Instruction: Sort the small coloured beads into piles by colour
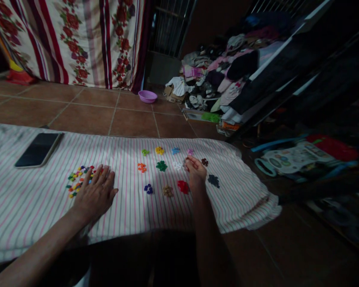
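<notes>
My left hand (98, 190) lies flat with its fingers spread over the near side of a mixed heap of small coloured pieces (75, 180). Fingertips pinched together, my right hand (195, 170) is at the right edge of a small white pile (177, 165); anything between the fingers is too small to make out. Around it are single-colour piles: pink (190, 152), light blue (175, 150), yellow (159, 150), lime (145, 152), orange (142, 167), green (161, 166), dark blue (148, 189), tan (168, 191), red (183, 187), brown (205, 162) and dark grey (213, 181).
A striped cloth (122, 215) covers the low surface. A phone (39, 150) rests at its left. Beyond, on the tiled floor, are a purple basin (147, 96) and a heap of clothes (215, 75). A toy-like panel (290, 159) stands at the right.
</notes>
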Motion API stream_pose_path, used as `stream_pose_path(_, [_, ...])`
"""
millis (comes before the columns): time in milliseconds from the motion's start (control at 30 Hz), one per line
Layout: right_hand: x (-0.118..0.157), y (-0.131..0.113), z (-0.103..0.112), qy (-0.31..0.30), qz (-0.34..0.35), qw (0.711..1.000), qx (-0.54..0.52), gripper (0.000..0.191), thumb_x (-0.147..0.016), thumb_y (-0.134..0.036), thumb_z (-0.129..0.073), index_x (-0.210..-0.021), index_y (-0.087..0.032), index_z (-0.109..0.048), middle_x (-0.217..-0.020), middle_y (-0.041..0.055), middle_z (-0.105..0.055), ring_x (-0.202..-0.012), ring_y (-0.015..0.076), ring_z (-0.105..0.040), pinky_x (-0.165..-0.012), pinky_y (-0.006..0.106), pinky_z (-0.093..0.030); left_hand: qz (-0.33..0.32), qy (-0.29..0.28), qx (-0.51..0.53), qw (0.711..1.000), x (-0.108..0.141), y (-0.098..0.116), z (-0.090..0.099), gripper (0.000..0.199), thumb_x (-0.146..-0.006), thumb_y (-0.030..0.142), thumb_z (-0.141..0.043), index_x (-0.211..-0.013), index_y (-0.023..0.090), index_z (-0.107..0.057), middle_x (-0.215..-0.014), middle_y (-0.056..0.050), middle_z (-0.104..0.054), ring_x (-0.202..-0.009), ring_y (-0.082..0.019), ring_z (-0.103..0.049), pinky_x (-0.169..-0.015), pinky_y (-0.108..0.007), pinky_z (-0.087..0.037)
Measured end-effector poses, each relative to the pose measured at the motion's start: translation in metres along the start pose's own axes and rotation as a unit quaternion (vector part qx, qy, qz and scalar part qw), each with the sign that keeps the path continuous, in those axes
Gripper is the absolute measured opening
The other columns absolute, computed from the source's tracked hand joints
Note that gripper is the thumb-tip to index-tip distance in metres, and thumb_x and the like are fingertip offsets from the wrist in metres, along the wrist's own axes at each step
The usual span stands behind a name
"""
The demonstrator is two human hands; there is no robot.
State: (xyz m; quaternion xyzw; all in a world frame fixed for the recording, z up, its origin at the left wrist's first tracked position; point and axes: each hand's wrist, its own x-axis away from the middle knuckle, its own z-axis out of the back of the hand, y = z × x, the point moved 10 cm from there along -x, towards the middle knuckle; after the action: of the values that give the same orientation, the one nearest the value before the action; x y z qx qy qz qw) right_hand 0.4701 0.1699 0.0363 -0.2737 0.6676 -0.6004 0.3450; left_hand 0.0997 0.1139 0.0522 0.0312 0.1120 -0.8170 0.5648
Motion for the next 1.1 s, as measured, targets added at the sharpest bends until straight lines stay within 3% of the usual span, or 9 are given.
stream_pose_path(133, [-0.005,-0.002,0.010,0.032,0.019,0.999,0.000,0.043,-0.059,-0.044,-0.070,-0.091,-0.015,-0.068,-0.068,0.0000,-0.061,-0.057,0.0106,-0.051,-0.053,0.024,-0.040,-0.003,-0.004,-0.004,1.000,-0.003,0.002,0.000,0.053,-0.089,0.039,-0.039,-0.129,0.008,-0.056,-0.142,-0.018,-0.049,-0.140,-0.037,-0.034,-0.117,-0.056,-0.017])
stream_pose_path(300, [-0.007,-0.002,0.047,0.085,0.043,0.995,0.040,0.043,-0.062,-0.046,-0.068,-0.092,-0.016,-0.068,-0.068,-0.0008,-0.059,-0.058,0.0110,-0.052,-0.055,0.024,-0.041,-0.011,-0.021,0.002,1.000,-0.004,0.004,-0.006,0.055,-0.089,0.038,-0.036,-0.129,0.005,-0.055,-0.141,-0.021,-0.050,-0.139,-0.037,-0.035,-0.116,-0.057,-0.017])
stream_pose_path(467, [-0.016,-0.018,0.088,0.089,0.096,0.972,0.197,0.041,-0.069,-0.044,-0.057,-0.096,-0.015,-0.070,-0.082,0.0062,-0.068,-0.071,0.0167,-0.059,-0.069,0.030,-0.048,-0.016,-0.006,0.026,1.000,-0.005,0.003,-0.009,0.056,-0.089,0.038,-0.035,-0.129,0.005,-0.055,-0.140,-0.022,-0.051,-0.138,-0.036,-0.037,-0.116,-0.058,-0.016])
stream_pose_path(633, [-0.050,-0.035,0.112,0.057,0.097,0.914,0.390,0.036,-0.072,-0.037,-0.052,-0.094,-0.018,-0.072,-0.086,0.0074,-0.071,-0.079,0.0221,-0.062,-0.079,0.036,-0.048,-0.009,-0.006,0.052,0.999,-0.003,0.002,-0.007,0.054,-0.089,0.037,-0.034,-0.127,0.005,-0.056,-0.139,-0.023,-0.051,-0.136,-0.036,-0.040,-0.115,-0.059,-0.017])
stream_pose_path(733, [-0.070,-0.033,0.116,0.041,0.076,0.886,0.455,0.031,-0.071,-0.033,-0.052,-0.090,-0.020,-0.074,-0.083,0.0069,-0.071,-0.080,0.0238,-0.063,-0.077,0.035,-0.048,-0.006,-0.006,0.055,0.998,-0.003,0.003,-0.007,0.054,-0.089,0.037,-0.035,-0.128,0.004,-0.055,-0.139,-0.024,-0.050,-0.136,-0.036,-0.040,-0.116,-0.059,-0.015])
stream_pose_path(900, [-0.092,-0.016,0.111,0.030,0.045,0.873,0.485,0.024,-0.069,-0.027,-0.053,-0.081,-0.023,-0.074,-0.080,0.0063,-0.072,-0.076,0.0227,-0.064,-0.072,0.032,-0.047,-0.006,0.010,0.055,0.998,-0.002,0.003,-0.008,0.055,-0.091,0.038,-0.030,-0.128,0.006,-0.055,-0.139,-0.024,-0.051,-0.136,-0.035,-0.040,-0.116,-0.060,-0.016])
stream_pose_path(1100, [-0.109,-0.003,0.098,0.019,0.052,0.840,0.540,0.026,-0.072,-0.023,-0.053,-0.084,-0.022,-0.075,-0.081,0.0061,-0.072,-0.075,0.0208,-0.063,-0.070,0.031,-0.046,-0.012,0.002,0.040,0.999,-0.002,0.004,-0.010,0.056,-0.091,0.038,-0.030,-0.128,0.004,-0.055,-0.140,-0.024,-0.050,-0.136,-0.036,-0.040,-0.116,-0.058,-0.015])
